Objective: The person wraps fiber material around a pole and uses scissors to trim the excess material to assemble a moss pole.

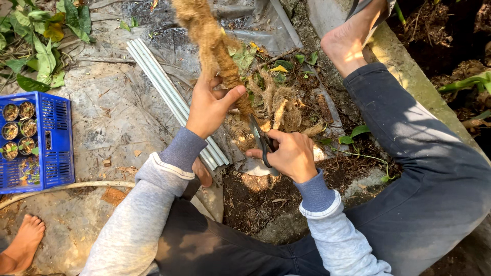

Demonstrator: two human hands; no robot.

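My left hand [207, 107] was wrapped around a coir-wrapped pole [215, 46], grip pressed together on it, thumb lying across the fibre low down on the pole. The pole ran up and away from me, out of view at the top. My right hand [289, 153] held dark scissors [261, 138], fingers through the loops, blades pointing up at the frayed lower end of the coir just below my left thumb. Whether the blades were parted or shut I could not tell.

Loose coir fibre scraps [279, 110] lay on the ground just beyond the scissors, mixed with dead leaves and dark soil [255, 197]. A bundle of white pipes [169, 92] lay slanting on the ground under my left wrist. Near the left edge of the ground sat a blue plastic crate [56, 138] with small potted seedlings [15, 128] in it. A pale hose [61, 187] curved past the crate's near side. My bare right foot [350, 41] rested on a concrete kerb [404, 66] at the far right. Another bare foot [23, 245] showed at the near left corner.
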